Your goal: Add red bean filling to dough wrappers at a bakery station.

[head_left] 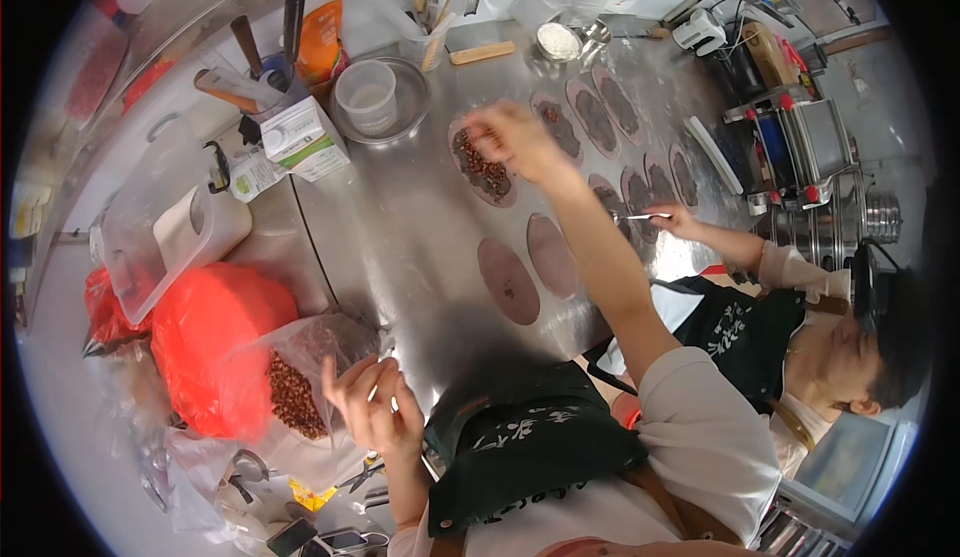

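My right hand (510,142) hovers at the upper end of a pinkish oval dough piece (468,182) at the work table's far side. Its fingers are bunched and blurred by motion; what they hold, if anything, cannot be made out. Dark paste and reddish-brown chopped bits (487,174) cover that oval. My left hand (380,407) is raised at the near left with loosely curled fingers apart, beside a clear plastic bag (345,329) of similar brown bits (295,397). Two flat ovals, one nearly bare (553,255) and one with a small dark spot (508,282), lie nearer me.
Several paste-topped ovals (594,117) lie to the right, where a co-worker's hand (678,222) holds a thin light-coloured tool (645,218). A clear tub (366,96) on a metal tray, a carton (305,140) and a red bag (215,342) stand left. A rolling machine (800,147) is far right.
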`<state>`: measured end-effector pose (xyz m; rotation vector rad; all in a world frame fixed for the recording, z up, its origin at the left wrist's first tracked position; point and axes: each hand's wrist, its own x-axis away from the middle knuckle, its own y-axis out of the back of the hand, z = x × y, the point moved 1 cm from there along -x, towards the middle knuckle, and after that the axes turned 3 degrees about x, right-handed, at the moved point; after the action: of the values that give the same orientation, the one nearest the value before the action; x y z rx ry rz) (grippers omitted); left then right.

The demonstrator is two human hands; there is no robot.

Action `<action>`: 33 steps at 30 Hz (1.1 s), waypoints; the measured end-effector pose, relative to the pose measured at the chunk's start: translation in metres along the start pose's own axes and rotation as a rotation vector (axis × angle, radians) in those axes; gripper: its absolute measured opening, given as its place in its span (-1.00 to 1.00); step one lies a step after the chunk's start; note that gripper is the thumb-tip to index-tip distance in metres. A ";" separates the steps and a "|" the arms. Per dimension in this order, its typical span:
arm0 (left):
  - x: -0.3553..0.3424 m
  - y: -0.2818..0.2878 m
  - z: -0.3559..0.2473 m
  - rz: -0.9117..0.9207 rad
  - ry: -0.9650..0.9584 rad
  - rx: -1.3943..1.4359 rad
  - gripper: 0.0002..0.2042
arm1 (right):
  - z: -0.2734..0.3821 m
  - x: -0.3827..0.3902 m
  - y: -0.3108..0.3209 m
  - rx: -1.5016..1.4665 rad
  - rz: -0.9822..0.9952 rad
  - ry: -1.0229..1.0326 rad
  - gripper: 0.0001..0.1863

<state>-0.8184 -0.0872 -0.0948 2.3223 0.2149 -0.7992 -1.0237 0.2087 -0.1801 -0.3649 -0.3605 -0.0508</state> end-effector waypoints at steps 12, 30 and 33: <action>0.007 -0.086 0.030 0.258 0.224 0.077 -0.82 | -0.070 -0.059 0.233 1.372 -0.739 0.504 -0.72; 0.010 -0.116 0.039 0.338 0.282 0.104 -0.80 | -0.071 -0.050 0.259 0.988 -0.647 0.568 -0.89; 0.008 -0.138 0.045 0.301 0.388 0.167 -0.84 | -0.077 -0.049 0.263 0.433 -0.696 0.375 -0.83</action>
<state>-0.8821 -0.0100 -0.2006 2.5704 -0.0387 -0.2222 -1.0142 0.4262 -0.3538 0.2134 -0.1043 -0.7024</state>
